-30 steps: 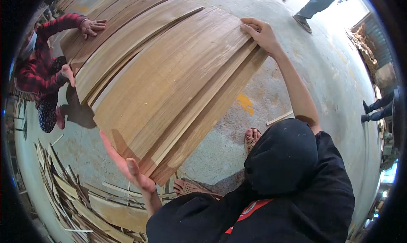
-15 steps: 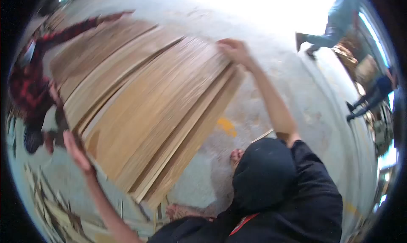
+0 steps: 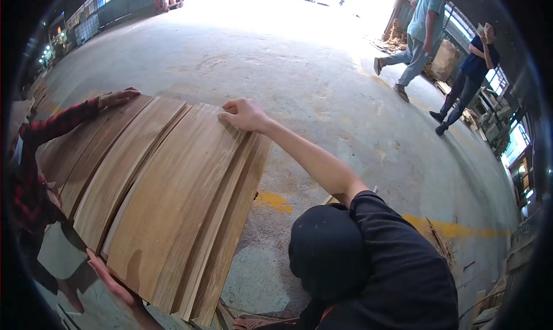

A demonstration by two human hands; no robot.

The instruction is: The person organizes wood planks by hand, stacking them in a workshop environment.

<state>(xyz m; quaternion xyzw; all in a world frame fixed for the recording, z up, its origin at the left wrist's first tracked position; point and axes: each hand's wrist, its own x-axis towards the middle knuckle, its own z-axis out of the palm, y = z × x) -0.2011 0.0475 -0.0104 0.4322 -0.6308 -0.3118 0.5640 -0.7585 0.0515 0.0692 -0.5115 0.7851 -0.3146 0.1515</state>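
Wooden boards [image 3: 173,197] lie side by side and partly overlapping in a raised stack in front of me. My right hand [image 3: 245,116] is at the far end of the boards, fingers curled over the edge of a wide board. At the near end, my left hand [image 3: 115,281] lies flat against the board ends with its fingers stretched out. Narrower strips [image 3: 216,238] rest along the right side of the stack. A co-worker's hand [image 3: 120,97] rests on the far edge of the darker boards at left.
The co-worker in a checked sleeve [image 3: 63,120] stands close on the left. Yellow markings [image 3: 273,202] cross the concrete floor [image 3: 311,94]. Two people are at upper right, one in a light blue shirt [image 3: 426,13]. Wood scraps [image 3: 440,241] lie at right.
The view has tilted up, showing more floor and the people at right. Both my hands remain at the board ends. The co-worker's hand still lies at the far left edge.
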